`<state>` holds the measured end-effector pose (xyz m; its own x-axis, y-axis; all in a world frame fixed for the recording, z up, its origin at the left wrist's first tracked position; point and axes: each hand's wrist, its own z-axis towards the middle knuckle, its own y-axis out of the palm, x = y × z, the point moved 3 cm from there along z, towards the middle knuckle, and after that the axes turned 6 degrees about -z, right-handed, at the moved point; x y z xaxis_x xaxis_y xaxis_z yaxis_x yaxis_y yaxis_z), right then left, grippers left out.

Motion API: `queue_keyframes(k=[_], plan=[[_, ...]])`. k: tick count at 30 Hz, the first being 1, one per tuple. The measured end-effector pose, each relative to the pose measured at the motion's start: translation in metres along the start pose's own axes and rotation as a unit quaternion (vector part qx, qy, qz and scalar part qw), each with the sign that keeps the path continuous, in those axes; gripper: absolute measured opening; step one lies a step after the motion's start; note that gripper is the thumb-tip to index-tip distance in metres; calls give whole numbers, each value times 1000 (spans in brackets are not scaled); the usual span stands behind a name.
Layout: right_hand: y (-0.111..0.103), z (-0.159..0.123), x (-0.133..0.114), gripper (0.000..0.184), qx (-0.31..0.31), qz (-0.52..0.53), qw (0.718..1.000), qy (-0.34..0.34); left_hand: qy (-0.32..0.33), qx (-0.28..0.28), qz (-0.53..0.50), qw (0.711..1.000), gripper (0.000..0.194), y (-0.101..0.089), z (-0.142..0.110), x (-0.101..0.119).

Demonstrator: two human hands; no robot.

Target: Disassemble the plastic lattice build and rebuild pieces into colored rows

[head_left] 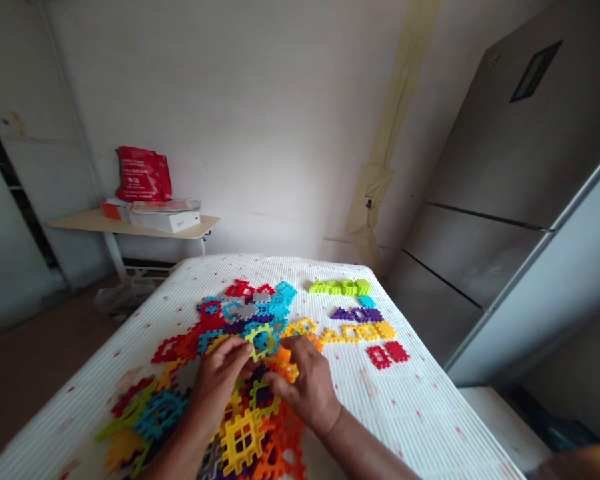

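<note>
Over a heap of colourful plastic interlocking building tiles, my left hand (223, 373) pinches a lime-green square frame tile (253, 350) by its left edge. Close by on the right, my right hand (307, 383) has thumb and fingers closed around orange tiles (286, 369); how many is hard to tell. Below both hands lie a yellow window tile (243, 440) and several red-orange tiles (285, 437). A blue tile (160, 413) rests left of my left forearm. Red tiles (211, 313) and light-blue tiles (283, 297) make up the far side of the heap.
Sorted rows lie on the table's right: green tiles (340, 287), purple tiles (357, 314), yellow tiles (360, 332) and red tiles (387, 354). A white spotted cloth (380, 413) covers the table. The fridge (480, 200) stands right; a side table (80, 223) holds a red bag (143, 175).
</note>
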<state>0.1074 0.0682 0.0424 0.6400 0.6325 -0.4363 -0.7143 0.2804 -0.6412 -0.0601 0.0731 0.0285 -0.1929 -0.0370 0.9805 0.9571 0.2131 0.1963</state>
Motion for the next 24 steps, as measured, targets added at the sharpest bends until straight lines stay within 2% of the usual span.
queue_keyframes(k=[3, 6, 10, 14, 18, 21, 24], plan=[[14, 13, -18, 48, -26, -42, 999, 5, 18, -5, 1, 1000, 27, -4, -1, -1], [24, 19, -22, 43, -33, -75, 996, 16, 19, 0, -12, 1000, 27, -8, 1, -8], [25, 20, -16, 39, -17, -81, 996, 37, -3, -1, -38, 999, 29, -7, 4, -14], [23, 16, -13, 40, -34, -86, 994, 51, -13, -4, -23, 1000, 31, -3, 2, -10], [24, 15, -14, 39, -35, -94, 994, 37, -16, -1, -4, 1000, 34, -2, 1, -9], [17, 25, 1, 38, -17, -99, 995, 21, -21, 15, -26, 999, 39, -2, 3, -11], [-5, 48, 48, 34, 17, -164, 984, 71, -22, 34, -56, 998, 48, -4, 4, -15]])
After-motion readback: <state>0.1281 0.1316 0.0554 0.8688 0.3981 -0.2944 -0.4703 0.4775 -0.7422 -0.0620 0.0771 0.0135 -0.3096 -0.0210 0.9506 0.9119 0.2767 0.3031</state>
